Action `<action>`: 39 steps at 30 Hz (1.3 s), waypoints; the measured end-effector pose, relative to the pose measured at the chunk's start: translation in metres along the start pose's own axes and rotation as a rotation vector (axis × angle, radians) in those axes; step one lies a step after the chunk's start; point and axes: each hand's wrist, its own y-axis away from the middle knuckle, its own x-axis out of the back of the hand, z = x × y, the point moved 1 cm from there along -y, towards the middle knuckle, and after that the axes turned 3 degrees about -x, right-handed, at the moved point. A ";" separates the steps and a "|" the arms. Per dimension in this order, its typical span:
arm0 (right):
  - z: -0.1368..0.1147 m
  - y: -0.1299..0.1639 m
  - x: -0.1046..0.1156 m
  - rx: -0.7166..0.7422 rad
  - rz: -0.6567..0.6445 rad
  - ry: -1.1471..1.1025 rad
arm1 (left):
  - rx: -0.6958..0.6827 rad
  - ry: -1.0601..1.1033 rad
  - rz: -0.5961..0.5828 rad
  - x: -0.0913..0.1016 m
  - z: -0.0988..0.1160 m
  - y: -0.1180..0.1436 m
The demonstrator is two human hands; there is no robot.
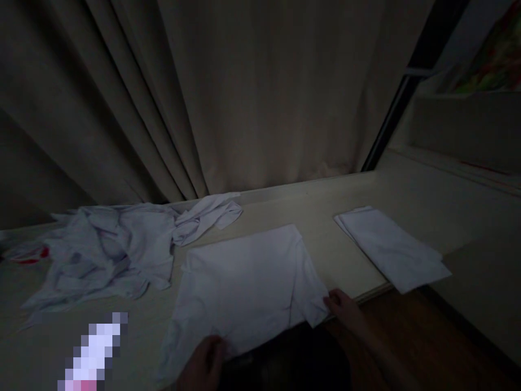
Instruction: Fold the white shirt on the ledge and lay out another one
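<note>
A white garment (pixel 244 288) lies spread flat and partly folded on the pale table (pixel 325 212) in front of me. My left hand (pixel 203 363) rests on its near left edge. My right hand (pixel 345 307) pinches the garment's near right corner at the table's front edge. The light is dim, so the fingers show poorly.
A heap of crumpled white clothes (pixel 109 244) lies at the left, with something red (pixel 30 255) at its far edge. A folded white stack (pixel 391 247) sits at the right, overhanging the table edge. Beige curtains (pixel 244 92) hang behind. A blurred patch (pixel 95 353) lies near left.
</note>
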 end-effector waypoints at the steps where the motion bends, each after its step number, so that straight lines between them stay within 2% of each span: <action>1: -0.002 -0.001 -0.001 -0.001 0.027 -0.004 | -0.079 0.012 -0.025 -0.015 0.034 0.000; 3: -0.004 -0.005 -0.003 -0.010 0.051 -0.053 | -0.317 -0.040 -0.076 -0.048 0.097 0.001; 5: -0.004 -0.006 -0.003 -0.031 0.055 -0.117 | -0.475 -0.149 -0.106 -0.081 0.143 0.000; 7: -0.001 -0.004 -0.001 -0.048 0.061 -0.151 | -0.569 -0.246 -0.141 -0.108 0.171 -0.005; 9: 0.005 0.001 0.001 -0.051 0.051 -0.161 | -0.602 -0.337 -0.181 -0.125 0.184 -0.014; 11: 0.009 0.007 0.000 -0.045 0.014 -0.164 | -0.614 -0.406 -0.218 -0.133 0.187 -0.024; 13: 0.011 0.012 -0.002 -0.039 -0.022 -0.159 | -0.634 -0.442 -0.241 -0.132 0.185 -0.033; 18: -0.002 0.017 -0.007 -0.038 -0.048 -0.092 | -0.673 -0.466 -0.263 -0.109 0.184 -0.050; 23: -0.011 0.020 -0.002 -0.068 0.039 0.054 | -0.697 -0.472 -0.254 -0.091 0.190 -0.063; 29: -0.008 0.026 0.010 -0.046 0.104 0.283 | -0.754 -0.497 -0.326 -0.104 0.183 -0.050; 31: -0.010 0.030 0.016 -0.028 0.099 0.336 | -0.742 -0.482 -0.305 -0.108 0.181 -0.044; 34: -0.015 0.035 0.021 -0.004 0.104 0.378 | -0.806 -0.416 -0.271 -0.111 0.183 -0.037; 36: -0.020 0.038 0.019 0.057 0.109 0.360 | -0.836 -0.393 -0.297 -0.115 0.185 -0.036; 39: -0.025 0.041 0.013 0.194 0.060 0.319 | -0.781 -0.408 -0.351 -0.123 0.185 -0.036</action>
